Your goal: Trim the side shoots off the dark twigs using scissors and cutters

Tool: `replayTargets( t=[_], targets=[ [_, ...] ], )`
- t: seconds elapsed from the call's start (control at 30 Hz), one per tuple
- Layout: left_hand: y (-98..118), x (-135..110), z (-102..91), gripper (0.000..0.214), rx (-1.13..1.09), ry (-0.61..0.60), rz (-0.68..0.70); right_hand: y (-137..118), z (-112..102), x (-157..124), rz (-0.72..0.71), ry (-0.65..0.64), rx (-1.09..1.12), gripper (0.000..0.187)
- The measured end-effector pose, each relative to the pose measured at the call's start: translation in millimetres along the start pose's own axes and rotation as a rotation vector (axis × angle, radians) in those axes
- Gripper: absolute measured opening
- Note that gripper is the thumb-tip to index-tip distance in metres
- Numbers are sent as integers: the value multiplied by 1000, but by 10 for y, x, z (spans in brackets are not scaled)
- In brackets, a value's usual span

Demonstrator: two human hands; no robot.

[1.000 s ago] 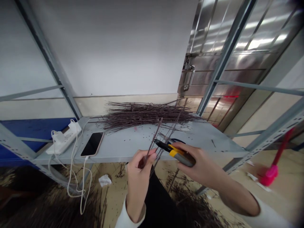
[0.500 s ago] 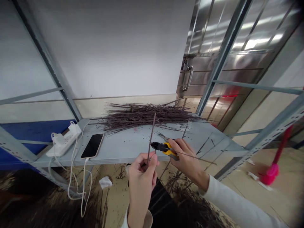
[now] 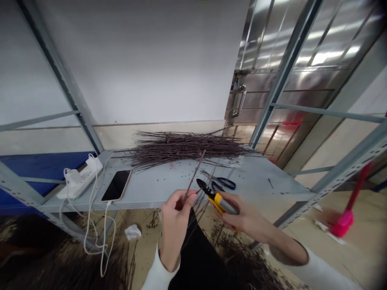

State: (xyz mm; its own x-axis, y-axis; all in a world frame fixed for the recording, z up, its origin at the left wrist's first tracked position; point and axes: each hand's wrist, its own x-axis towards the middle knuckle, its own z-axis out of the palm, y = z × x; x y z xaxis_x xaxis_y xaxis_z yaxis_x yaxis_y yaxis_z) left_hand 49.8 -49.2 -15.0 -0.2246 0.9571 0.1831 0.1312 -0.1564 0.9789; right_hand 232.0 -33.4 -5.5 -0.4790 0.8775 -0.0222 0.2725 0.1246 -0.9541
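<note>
My left hand (image 3: 174,213) pinches a thin brown twig (image 3: 195,173) that points up and away over the grey shelf (image 3: 157,185). My right hand (image 3: 242,215) is closed round yellow-handled cutting pliers (image 3: 216,197), whose black jaws sit right beside the twig near my left fingers. A large pile of twigs (image 3: 184,147) lies at the back of the shelf. Blue-handled scissors (image 3: 223,184) rest on the shelf just beyond the pliers.
A phone (image 3: 116,185) on a white cable and a white power strip (image 3: 80,177) lie at the shelf's left end. Grey rack posts (image 3: 272,92) frame the shelf. Cut twigs litter the floor (image 3: 242,266) below. A pink tool (image 3: 344,221) stands right.
My right hand dropped the loose twigs it carried and drew the pliers back in beside the twig. The twig in my left hand tilted slightly right. The scissors came into view.
</note>
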Motion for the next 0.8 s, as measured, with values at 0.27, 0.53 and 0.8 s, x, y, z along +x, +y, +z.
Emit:
replayTargets(
  t=[0.27, 0.53, 0.8],
  targets=[
    [-57, 3, 34, 25, -11, -52, 60, 15, 67, -1, 162, -361, 715, 30],
    [-122, 4, 12, 24, 54, -58, 77, 171, 66, 45, -109, 97, -6, 28],
    [-10, -74, 57, 31, -19, 17, 4, 373, 100, 141, -419, 683, -970, 43]
  ],
)
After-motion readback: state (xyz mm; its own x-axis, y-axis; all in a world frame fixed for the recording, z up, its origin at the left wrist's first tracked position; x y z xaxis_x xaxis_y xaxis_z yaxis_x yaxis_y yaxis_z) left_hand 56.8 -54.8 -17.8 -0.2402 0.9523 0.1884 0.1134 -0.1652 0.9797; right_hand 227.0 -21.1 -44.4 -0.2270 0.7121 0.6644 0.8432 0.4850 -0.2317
